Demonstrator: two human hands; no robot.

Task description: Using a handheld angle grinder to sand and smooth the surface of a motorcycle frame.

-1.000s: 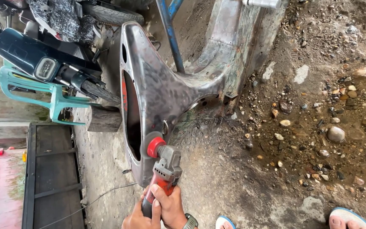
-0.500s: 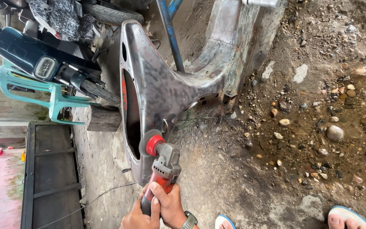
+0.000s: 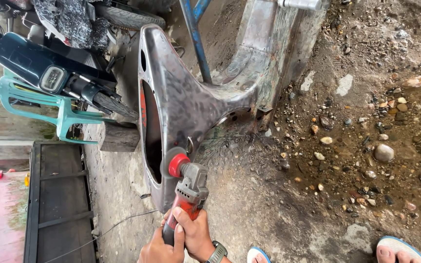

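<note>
While both hands point(image 3: 181, 238) stay clamped on grinder point(image 3: 187, 192), disc unmoved against metal shell point(image 3: 181, 102).

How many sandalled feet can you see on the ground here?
2: one sandalled foot at the bottom edge just right of the hands gripping the red angle grinder, and another sandalled foot in the bottom right corner. Both are cut off by the frame.

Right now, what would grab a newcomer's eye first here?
Probably the red and grey angle grinder at bottom centre, gripped by both the left hand and right hand, its disc against the edge of a bare, mottled metal body panel. Next, the dark motorcycle and turquoise plastic chair at upper left, then the pebbly ground on the right.
</note>
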